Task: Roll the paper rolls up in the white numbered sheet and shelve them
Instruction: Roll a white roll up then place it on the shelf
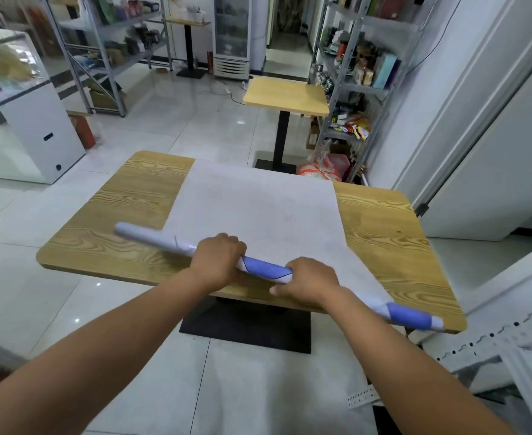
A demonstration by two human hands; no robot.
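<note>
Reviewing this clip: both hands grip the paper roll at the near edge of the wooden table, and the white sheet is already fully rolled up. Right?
Not quite. The head view shows the left hand and right hand gripping the paper roll at the near edge of the wooden table, but the white sheet is mostly still spread flat.

White-and-blue paper roll (268, 269), white sheet (258, 208), wood-grain table (126, 215).

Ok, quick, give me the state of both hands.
Left hand: closed on the paper roll.
Right hand: closed on the same paper roll.
</note>
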